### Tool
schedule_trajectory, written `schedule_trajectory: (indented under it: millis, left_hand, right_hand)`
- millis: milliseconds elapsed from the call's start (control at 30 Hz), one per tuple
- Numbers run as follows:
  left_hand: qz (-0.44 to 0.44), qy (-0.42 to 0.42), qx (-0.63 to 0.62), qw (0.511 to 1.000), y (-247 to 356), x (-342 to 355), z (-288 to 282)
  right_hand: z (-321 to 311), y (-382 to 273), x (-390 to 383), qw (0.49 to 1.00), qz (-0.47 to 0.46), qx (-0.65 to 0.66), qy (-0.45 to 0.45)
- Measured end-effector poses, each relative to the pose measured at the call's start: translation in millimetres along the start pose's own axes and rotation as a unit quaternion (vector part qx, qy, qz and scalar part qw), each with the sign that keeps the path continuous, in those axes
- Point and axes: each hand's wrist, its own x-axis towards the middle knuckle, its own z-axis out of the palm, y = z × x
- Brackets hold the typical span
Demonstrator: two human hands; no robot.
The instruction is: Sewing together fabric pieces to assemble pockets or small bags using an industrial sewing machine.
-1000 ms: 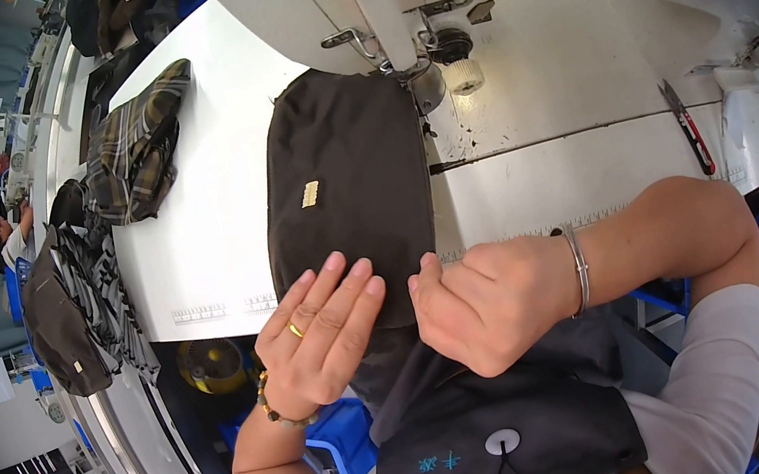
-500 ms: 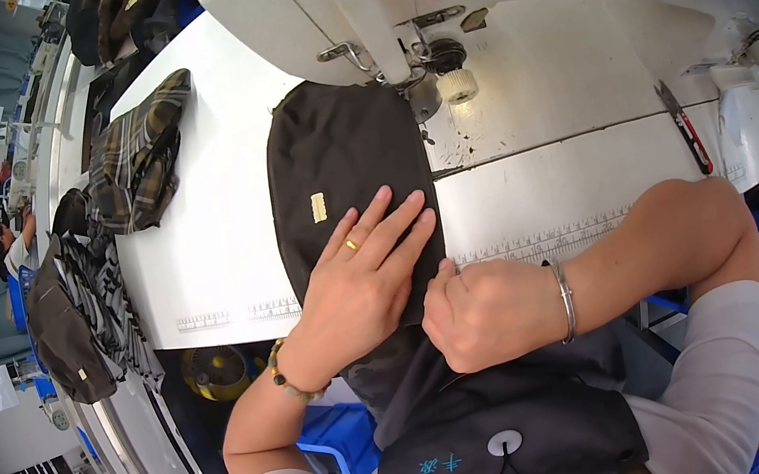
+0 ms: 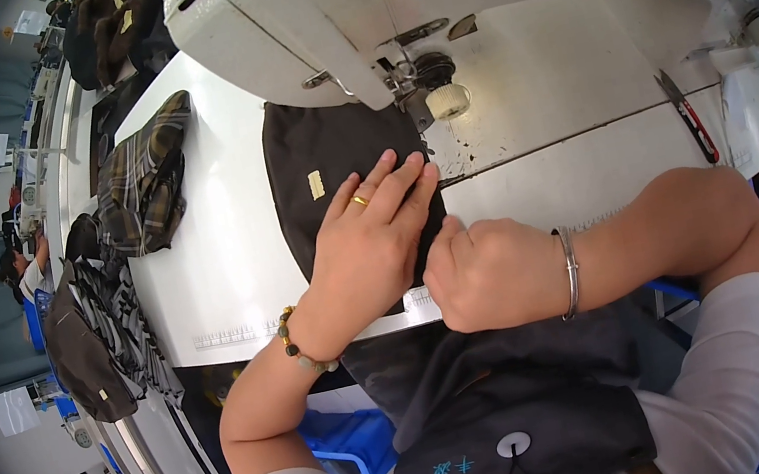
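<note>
A dark brown fabric piece [image 3: 333,144] with a small yellow tag [image 3: 316,184] lies on the white sewing table [image 3: 237,292]. Its far right corner reaches the needle area of the sewing machine [image 3: 304,37]. My left hand [image 3: 374,233] rests flat on the fabric, fingers stretched forward, a ring on one of them. At the near right edge of the piece, my right hand [image 3: 493,273] is closed, its thumb and curled fingers gripping the cloth; the fingertips are mostly hidden.
Red-and-black thread snips [image 3: 689,119] lie on the right of the table. A plaid cloth piece [image 3: 147,171] is at the left, with a stack of brown and striped pieces [image 3: 98,337] past the edge. Below stands a blue bin [image 3: 349,440].
Both hands and the brown fabric have moved forward, so more of it is under the machine head. The view has also shifted slightly.
</note>
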Motion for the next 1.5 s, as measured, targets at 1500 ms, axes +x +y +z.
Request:
schedule_trajectory:
  millis: [1500]
  left_hand:
    - [0.042, 0.108, -0.052, 0.992, -49.4, 36.5, 7.8]
  right_hand:
    - [14.2, 16.7, 4.9, 0.995, 0.080, -0.010, -0.055]
